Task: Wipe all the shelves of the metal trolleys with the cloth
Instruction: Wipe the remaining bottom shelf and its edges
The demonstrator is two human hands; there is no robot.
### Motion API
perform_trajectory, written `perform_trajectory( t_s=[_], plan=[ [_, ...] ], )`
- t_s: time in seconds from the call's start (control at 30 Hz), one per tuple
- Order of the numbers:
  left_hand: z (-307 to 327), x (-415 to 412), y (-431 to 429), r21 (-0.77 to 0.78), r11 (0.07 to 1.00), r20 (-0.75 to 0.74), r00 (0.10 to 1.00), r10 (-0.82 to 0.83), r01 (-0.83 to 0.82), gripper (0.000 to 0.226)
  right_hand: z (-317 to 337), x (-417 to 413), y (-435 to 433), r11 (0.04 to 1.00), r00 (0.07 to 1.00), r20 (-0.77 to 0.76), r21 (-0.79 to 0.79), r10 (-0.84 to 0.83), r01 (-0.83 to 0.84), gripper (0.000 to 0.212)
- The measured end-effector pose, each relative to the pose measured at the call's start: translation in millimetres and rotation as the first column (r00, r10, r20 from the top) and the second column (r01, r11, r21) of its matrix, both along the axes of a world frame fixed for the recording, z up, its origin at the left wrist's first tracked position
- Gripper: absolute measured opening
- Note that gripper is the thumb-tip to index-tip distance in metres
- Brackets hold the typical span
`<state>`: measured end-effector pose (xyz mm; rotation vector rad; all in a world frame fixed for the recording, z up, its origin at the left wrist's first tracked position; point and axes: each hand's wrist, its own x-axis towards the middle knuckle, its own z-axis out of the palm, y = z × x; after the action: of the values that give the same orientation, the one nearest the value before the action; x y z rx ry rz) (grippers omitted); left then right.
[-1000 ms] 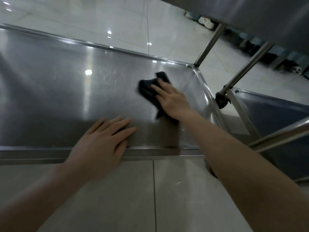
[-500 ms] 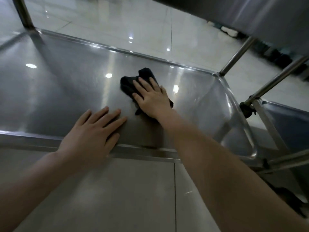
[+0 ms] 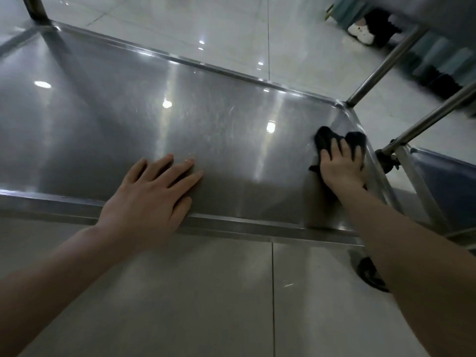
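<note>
The step in hand is wiping a low shelf [image 3: 128, 112] of a metal trolley. Reading the shelf as a clock face from the wearer's side, the dark cloth [image 3: 325, 140] lies at about 3 o'clock, bunched just beside the raised right rim and a little short of the rounded far-right corner. The right hand [image 3: 340, 167] lies flat on top of it, fingers spread and fairly straight, pressing it onto the steel rather than gripping it; cloth pokes out beyond the fingertips and at the thumb side. The left hand [image 3: 152, 197] is open too, palm down at about 7 o'clock, its heel over the near rim and its fingers pointing toward 1 o'clock, apparently bracing the body or steadying the trolley.

The steel from 9 to 12 o'clock shows faint smears and lamp reflections, so I judge much of this shelf has yet to be covered. The next move probably calls for drawing the cloth along the right rim into the corner near 2 o'clock, then sweeping back toward 9 o'clock with even downward pressure, keeping the cloth under the palm so it does not slip out. A second trolley [image 3: 450, 181] stands beyond 3 o'clock, its shelves awaiting their turn.
</note>
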<state>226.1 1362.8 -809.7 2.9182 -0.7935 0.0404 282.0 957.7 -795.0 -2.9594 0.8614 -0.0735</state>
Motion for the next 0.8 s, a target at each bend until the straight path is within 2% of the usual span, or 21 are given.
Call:
perform_trajectory(
  t_s=[0.07, 0.13, 0.23, 0.3, 0.33, 0.4, 0.47, 0.53, 0.67, 0.73, 0.8],
  plan=[
    [0, -1, 0, 0.002, 1.000, 0.010, 1.000, 0.006, -0.006, 0.061, 3, 26, 57, 0.982, 0.982, -0.003, -0.023, 0.187, -0.187, 0.058],
    [1, -3, -1, -0.015, 1.000, 0.019, 1.000, 0.011, -0.011, 0.062, 1, 43, 129, 0.927, 0.927, 0.000, -0.012, 0.375, -0.375, 0.058],
    [3, -5, 1, -0.089, 0.996, 0.027, 0.999, 0.017, -0.014, 0.061, -4, 34, 217, 0.759, 0.760, 0.030, 0.022, 0.650, -0.650, 0.058],
    [2, -4, 2, -0.116, 0.993, 0.038, 0.999, 0.005, -0.001, 0.059, -4, 21, 217, 0.678, 0.679, 0.014, 0.044, 0.734, -0.734, 0.057],
    [1, -3, 3, -0.127, 0.992, 0.039, 0.999, 0.000, 0.005, 0.058, -2, 16, 199, 0.680, 0.681, 0.012, 0.039, 0.732, -0.732, 0.057],
    [-3, 0, 4, -0.149, 0.989, 0.047, 0.999, -0.011, 0.018, 0.057, -1, 1, 144, 0.776, 0.776, 0.003, 0.027, 0.630, -0.630, 0.056],
    [-4, 1, 3, -0.159, 0.987, 0.048, 0.999, -0.001, 0.009, 0.056, 1, -28, 75, 0.908, 0.908, -0.002, -0.025, 0.419, -0.419, 0.056],
    [-4, 1, 2, -0.161, 0.987, 0.052, 0.999, 0.001, 0.008, 0.057, 6, -66, 14, 0.982, 0.983, 0.014, -0.055, 0.184, -0.183, 0.058],
    [1, -3, 0, -0.148, 0.989, 0.040, 0.999, 0.005, 0.001, 0.056, 4, -109, -8, 0.988, 0.988, -0.005, 0.004, -0.152, 0.152, 0.062],
    [3, -5, 0, -0.142, 0.990, 0.039, 0.999, 0.011, -0.005, 0.057, 1, -104, 27, 0.986, 0.987, -0.007, 0.042, -0.160, 0.160, 0.062],
    [5, -5, 1, -0.153, 0.988, 0.035, 0.999, 0.011, -0.006, 0.060, -5, -95, 81, 0.999, 1.000, 0.009, 0.046, 0.014, -0.014, 0.062]
  ],
)
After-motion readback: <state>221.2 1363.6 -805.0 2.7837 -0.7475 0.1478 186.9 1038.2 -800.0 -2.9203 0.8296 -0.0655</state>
